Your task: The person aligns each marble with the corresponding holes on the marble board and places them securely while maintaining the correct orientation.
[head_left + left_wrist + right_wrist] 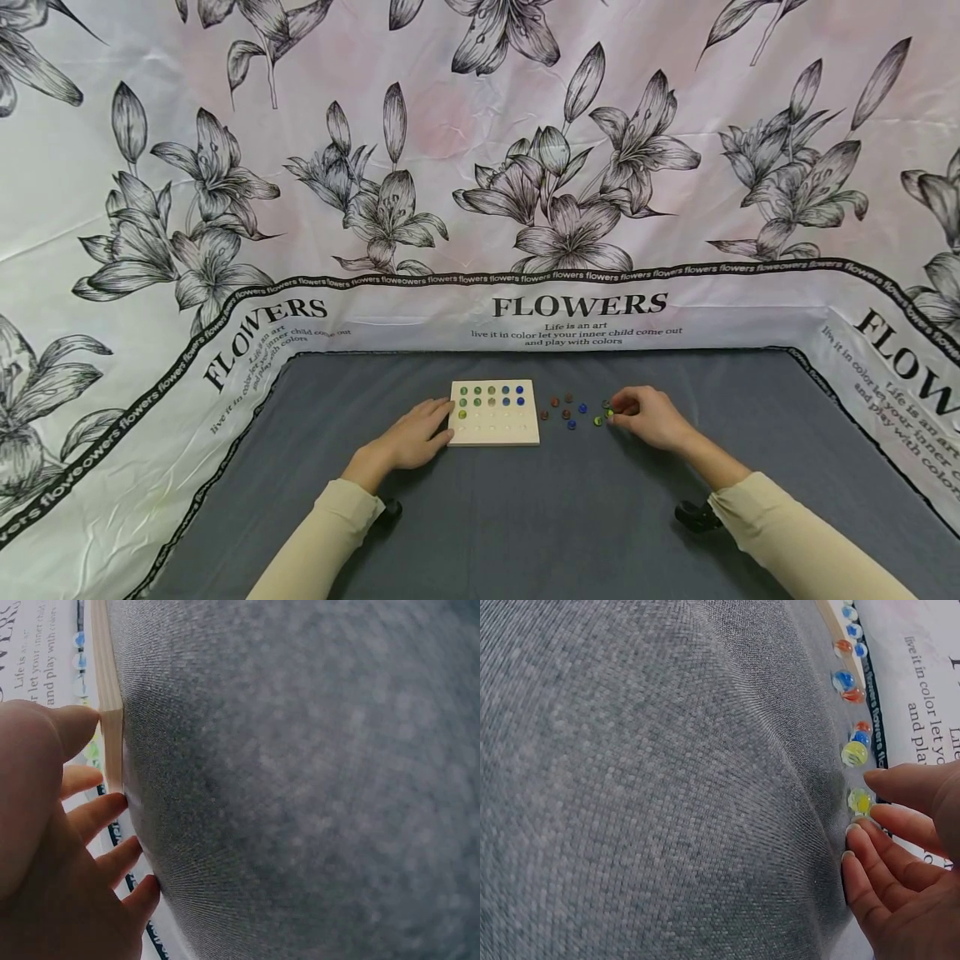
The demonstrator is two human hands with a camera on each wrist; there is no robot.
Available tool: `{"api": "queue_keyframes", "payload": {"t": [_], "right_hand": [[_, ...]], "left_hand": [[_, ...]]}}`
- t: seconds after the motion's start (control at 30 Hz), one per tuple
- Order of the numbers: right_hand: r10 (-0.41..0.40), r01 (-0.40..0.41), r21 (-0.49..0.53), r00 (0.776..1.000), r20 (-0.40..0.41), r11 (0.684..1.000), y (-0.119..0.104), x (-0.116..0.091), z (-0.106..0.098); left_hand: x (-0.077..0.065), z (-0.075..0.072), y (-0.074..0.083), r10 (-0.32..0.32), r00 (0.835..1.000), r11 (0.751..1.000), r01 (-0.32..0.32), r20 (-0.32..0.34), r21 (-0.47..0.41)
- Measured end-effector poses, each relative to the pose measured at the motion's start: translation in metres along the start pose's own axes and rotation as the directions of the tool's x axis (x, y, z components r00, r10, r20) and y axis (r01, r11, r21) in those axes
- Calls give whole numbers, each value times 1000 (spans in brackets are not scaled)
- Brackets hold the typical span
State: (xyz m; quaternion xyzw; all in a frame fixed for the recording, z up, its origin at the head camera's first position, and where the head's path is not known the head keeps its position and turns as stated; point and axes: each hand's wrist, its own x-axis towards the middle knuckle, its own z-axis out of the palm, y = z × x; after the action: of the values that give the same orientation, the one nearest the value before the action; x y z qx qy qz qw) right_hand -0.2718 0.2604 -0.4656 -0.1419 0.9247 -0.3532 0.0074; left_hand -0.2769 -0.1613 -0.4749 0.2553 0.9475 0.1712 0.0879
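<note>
A pale wooden board [495,435] with rows of shallow hollows lies on the grey cloth. Green, clear and blue marbles fill its two far rows, and one yellow-green marble [462,414] sits at the left of the third row. My left hand [411,435] rests at the board's left edge, thumb against the near corner [111,720], fingers loosely spread. Right of the loose marbles, my right hand [654,418] reaches down to a yellow-green marble [860,801]. Thumb and index finger stand around it, with a visible gap at the thumb. Another yellow-green marble [854,754] lies beside it.
Several loose reddish-brown marbles [566,413] and blue marbles [572,424] lie between the board and my right hand. A patterned flower cloth [577,325] borders the grey surface at the back and sides. Black straps [697,516] show under the sleeves.
</note>
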Motion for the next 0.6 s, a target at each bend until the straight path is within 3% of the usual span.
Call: {"api": "queue_keyframes", "payload": {"t": [0.6], "right_hand": [[-21, 20, -48, 999, -31, 999, 5, 6, 9]], "left_hand": [[-1, 0, 4, -17, 998, 999, 15, 53, 43]]}}
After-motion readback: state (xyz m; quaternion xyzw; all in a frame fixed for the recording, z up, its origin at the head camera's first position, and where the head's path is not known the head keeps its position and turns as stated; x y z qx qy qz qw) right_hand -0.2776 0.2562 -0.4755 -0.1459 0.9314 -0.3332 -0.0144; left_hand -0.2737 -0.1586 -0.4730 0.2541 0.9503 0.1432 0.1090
